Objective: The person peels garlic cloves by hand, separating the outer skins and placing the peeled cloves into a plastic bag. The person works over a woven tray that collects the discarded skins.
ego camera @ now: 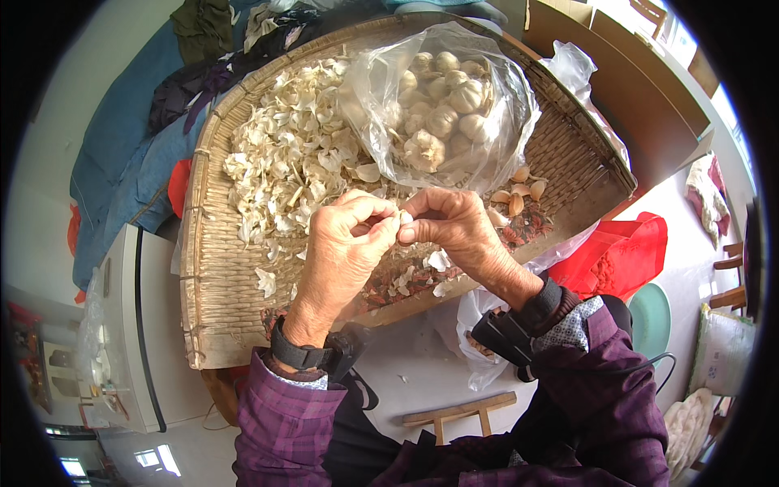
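My left hand (356, 234) and my right hand (453, 225) meet over the woven tray's near part, fingertips pinching a small pale garlic clove (404, 218) between them. The fingers cover most of it. Beyond them a clear plastic bag (377, 91) of whole garlic bulbs (441, 122) stands in the wicker tray (204, 274). A heap of dry garlic skins (292, 146) lies left of the bag. Several loose cloves (516, 204) rest to the right of my right hand, and loose skin flakes (438, 260) lie on the patterned cloth below my hands.
The tray's wooden edge (389, 313) runs in front of me. At the right are a red bag (633, 249), a green basin (651, 316) and a large cardboard box (651, 109). A white plastic bag (481, 365) hangs below the tray; a white cabinet (131, 329) stands left.
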